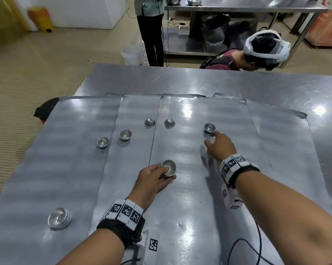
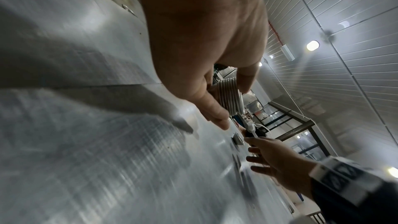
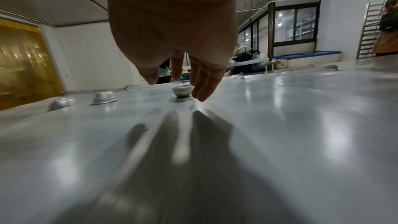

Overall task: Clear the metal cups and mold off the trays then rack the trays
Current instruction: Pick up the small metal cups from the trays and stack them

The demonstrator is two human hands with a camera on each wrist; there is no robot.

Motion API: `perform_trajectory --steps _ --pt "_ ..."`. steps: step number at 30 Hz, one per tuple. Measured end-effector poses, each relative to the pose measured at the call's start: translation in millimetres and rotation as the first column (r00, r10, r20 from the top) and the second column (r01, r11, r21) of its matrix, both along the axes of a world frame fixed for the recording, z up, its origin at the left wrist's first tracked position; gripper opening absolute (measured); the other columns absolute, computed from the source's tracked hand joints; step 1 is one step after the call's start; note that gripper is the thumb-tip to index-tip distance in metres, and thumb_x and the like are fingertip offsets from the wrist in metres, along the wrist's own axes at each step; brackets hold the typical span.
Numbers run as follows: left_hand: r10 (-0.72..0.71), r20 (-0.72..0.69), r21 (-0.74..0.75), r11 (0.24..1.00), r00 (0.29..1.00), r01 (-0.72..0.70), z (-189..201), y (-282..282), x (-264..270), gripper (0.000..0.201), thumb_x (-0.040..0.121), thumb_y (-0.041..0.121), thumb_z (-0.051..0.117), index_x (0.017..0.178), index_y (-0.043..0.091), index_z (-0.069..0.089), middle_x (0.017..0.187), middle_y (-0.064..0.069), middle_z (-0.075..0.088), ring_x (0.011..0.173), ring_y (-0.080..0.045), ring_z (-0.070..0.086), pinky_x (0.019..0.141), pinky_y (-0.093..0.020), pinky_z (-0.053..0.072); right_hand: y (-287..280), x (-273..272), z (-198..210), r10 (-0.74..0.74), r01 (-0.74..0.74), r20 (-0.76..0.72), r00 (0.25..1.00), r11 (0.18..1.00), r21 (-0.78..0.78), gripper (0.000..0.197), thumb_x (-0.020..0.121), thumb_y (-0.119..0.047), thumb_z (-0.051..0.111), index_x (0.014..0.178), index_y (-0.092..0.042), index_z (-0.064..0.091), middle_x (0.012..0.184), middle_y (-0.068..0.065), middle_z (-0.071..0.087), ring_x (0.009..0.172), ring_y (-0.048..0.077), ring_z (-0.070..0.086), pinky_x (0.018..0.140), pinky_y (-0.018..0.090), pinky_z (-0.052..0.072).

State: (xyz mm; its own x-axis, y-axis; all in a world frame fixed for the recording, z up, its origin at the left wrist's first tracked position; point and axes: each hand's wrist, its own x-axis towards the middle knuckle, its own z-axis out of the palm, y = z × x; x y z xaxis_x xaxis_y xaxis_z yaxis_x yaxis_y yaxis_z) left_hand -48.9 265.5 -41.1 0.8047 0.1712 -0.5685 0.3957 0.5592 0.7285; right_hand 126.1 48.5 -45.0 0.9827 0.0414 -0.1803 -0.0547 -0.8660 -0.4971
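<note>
Several flat metal trays (image 1: 180, 197) overlap on a steel table. My left hand (image 1: 153, 178) grips a nested stack of small metal cups (image 1: 169, 168), whose stacked rims show between thumb and fingers in the left wrist view (image 2: 229, 98). My right hand (image 1: 218, 143) reaches with fingers spread toward an upright cup (image 1: 209, 128), fingertips just short of it (image 3: 182, 89). Two upturned cups (image 1: 149, 122) (image 1: 169, 122) sit at the middle back, two upright cups (image 1: 125, 135) (image 1: 102, 142) to the left. Another nested stack (image 1: 59, 218) lies on the near left tray.
A person wearing a white headset (image 1: 264, 46) bends behind the table's far edge; another person stands further back (image 1: 151, 25). A white bucket (image 1: 132, 54) stands on the floor. A steel bench with bowls (image 1: 237, 6) is behind. A cable (image 1: 245, 245) trails from my right wrist.
</note>
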Motion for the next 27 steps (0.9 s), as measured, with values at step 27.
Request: perform_trajectory --steps 27 --pt "0.043 0.001 -0.030 0.999 0.999 -0.043 4.5 9.5 -8.8 0.020 0.091 0.001 0.069 0.109 -0.007 0.068 0.104 -0.024 0.074 0.099 -0.035 0.075 0.088 -0.033 0.060 22.8 -43.9 8.5 0.204 -0.204 -0.023 0.979 0.979 -0.014 0.049 0.087 -0.049 0.068 0.127 -0.021 0.060 0.116 0.007 0.071 0.103 0.028 0.066 0.084 0.035 0.051"
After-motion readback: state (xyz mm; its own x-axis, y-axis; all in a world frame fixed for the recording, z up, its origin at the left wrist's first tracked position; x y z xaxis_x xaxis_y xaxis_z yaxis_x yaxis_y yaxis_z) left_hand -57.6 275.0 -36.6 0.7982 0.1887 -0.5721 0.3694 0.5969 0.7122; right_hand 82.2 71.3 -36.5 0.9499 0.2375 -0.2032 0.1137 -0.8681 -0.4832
